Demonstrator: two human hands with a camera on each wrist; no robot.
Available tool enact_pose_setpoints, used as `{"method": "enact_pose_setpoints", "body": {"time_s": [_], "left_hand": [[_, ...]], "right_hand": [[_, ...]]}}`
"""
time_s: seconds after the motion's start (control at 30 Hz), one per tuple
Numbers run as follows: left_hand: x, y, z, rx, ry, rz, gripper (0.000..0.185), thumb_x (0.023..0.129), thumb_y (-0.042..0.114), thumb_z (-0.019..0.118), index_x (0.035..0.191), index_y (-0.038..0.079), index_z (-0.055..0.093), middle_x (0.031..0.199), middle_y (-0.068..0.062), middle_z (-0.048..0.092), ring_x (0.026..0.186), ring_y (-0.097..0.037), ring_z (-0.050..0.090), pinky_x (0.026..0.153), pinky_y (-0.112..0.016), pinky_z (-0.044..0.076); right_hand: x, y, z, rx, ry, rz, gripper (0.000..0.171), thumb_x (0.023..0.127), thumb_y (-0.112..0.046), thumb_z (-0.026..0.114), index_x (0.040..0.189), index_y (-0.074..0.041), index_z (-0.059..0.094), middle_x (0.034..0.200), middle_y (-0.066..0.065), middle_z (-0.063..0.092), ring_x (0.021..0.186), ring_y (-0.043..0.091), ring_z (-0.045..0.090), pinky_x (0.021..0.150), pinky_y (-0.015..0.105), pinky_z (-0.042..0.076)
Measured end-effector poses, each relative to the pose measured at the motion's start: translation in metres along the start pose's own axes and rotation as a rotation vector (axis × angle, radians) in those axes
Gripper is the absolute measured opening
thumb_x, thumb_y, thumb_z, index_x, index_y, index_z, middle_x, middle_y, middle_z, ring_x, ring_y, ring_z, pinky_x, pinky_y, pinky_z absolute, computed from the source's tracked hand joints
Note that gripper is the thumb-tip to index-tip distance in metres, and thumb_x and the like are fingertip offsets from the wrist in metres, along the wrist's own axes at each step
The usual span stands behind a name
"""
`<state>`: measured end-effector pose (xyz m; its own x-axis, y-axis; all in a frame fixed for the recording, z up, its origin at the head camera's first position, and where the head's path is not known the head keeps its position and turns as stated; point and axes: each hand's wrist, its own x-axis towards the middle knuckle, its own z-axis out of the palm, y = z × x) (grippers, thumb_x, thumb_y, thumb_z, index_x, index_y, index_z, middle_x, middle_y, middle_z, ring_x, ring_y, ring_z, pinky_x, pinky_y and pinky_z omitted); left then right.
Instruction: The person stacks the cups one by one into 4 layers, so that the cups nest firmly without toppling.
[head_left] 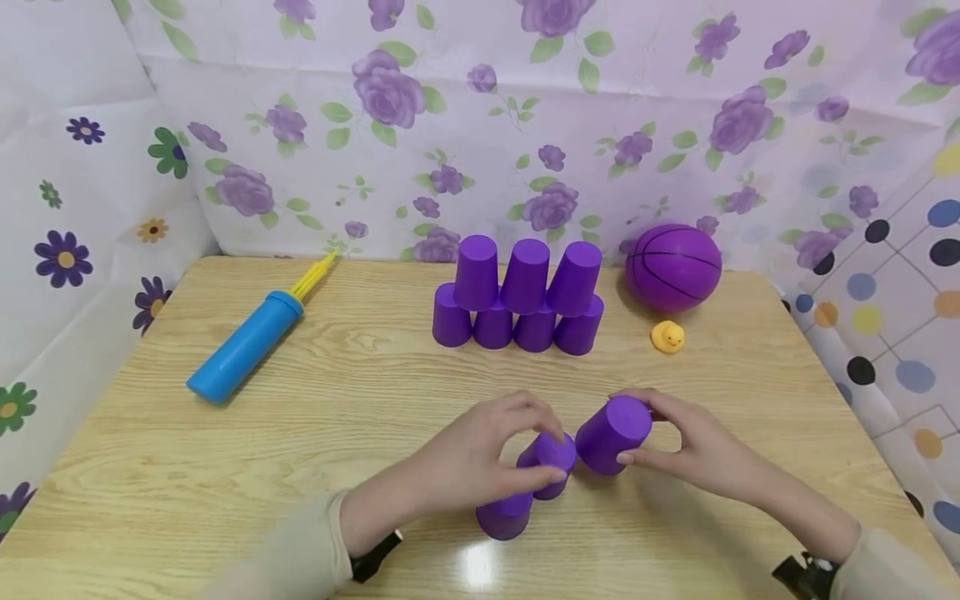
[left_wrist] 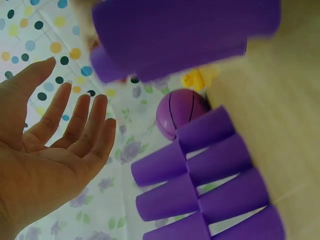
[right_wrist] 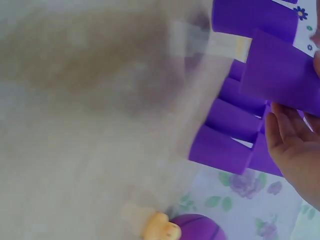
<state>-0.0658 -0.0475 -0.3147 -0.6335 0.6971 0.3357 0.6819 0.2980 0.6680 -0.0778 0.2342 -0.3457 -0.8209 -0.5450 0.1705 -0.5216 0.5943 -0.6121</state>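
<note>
My right hand (head_left: 693, 442) grips an upside-down purple cup (head_left: 609, 437) between thumb and fingers; whether its rim touches the table I cannot tell. Just left of it stands another purple cup (head_left: 553, 458), partly hidden by my left hand (head_left: 495, 446). That hand hovers around it with fingers bent loosely; the left wrist view shows the palm (left_wrist: 47, 175) and fingers apart from any cup. A third purple cup (head_left: 504, 518) sits nearer me, its upper part covered by the left hand. In the right wrist view, the fingers (right_wrist: 285, 127) support the held cup (right_wrist: 282, 72).
Farther back, several purple cups (head_left: 525, 279) form two stacked rows. To their right are a purple basketball (head_left: 673, 267) and a yellow rubber duck (head_left: 667, 337). A blue hand pump (head_left: 247, 346) with a yellow nozzle lies at left on the wooden table (head_left: 360, 358). Flowered cloth (head_left: 300, 167) hangs behind.
</note>
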Motion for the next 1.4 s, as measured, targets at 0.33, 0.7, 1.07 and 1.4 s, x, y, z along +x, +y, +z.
{"method": "enact_pose_setpoints", "body": {"time_s": [0.33, 0.7, 1.07, 1.4], "left_hand": [[-0.034, 0.004, 0.016, 0.007, -0.04, -0.124, 0.043, 0.068, 0.032, 0.072, 0.107, 0.024, 0.054, 0.117, 0.009, 0.045, 0.111, -0.005, 0.041, 0.093, -0.023, 0.038], [-0.043, 0.003, 0.023, 0.019, -0.016, -0.22, 0.06, 0.066, 0.025, 0.075, 0.118, 0.024, 0.045, 0.112, 0.008, 0.045, 0.102, -0.007, 0.047, 0.085, -0.022, 0.043], [-0.046, 0.002, 0.02, 0.109, -0.061, -0.254, 0.051, 0.064, 0.027, 0.076, 0.108, 0.025, 0.051, 0.106, 0.013, 0.046, 0.098, -0.005, 0.048, 0.081, -0.022, 0.044], [-0.047, -0.007, 0.017, 0.132, -0.077, -0.265, 0.047, 0.065, 0.025, 0.075, 0.106, 0.018, 0.055, 0.102, 0.01, 0.053, 0.092, -0.003, 0.052, 0.079, -0.019, 0.045]], "right_hand": [[0.027, -0.032, -0.043, -0.082, 0.067, -0.085, 0.06, 0.068, -0.018, 0.074, 0.12, -0.022, 0.046, 0.112, -0.012, 0.053, 0.102, 0.006, 0.051, 0.085, 0.013, 0.038], [0.077, -0.063, -0.081, -0.1, 0.087, -0.082, 0.054, 0.073, -0.018, 0.07, 0.12, -0.024, 0.042, 0.102, -0.012, 0.053, 0.086, 0.004, 0.057, 0.068, 0.016, 0.048], [0.127, -0.054, -0.094, -0.161, 0.22, -0.073, 0.053, 0.074, -0.022, 0.069, 0.119, -0.012, 0.043, 0.103, -0.005, 0.054, 0.092, 0.013, 0.055, 0.077, 0.017, 0.042], [0.164, -0.039, -0.085, -0.049, 0.306, -0.003, 0.048, 0.077, -0.025, 0.064, 0.119, -0.015, 0.044, 0.104, -0.003, 0.053, 0.092, 0.004, 0.049, 0.076, 0.023, 0.045]]}}
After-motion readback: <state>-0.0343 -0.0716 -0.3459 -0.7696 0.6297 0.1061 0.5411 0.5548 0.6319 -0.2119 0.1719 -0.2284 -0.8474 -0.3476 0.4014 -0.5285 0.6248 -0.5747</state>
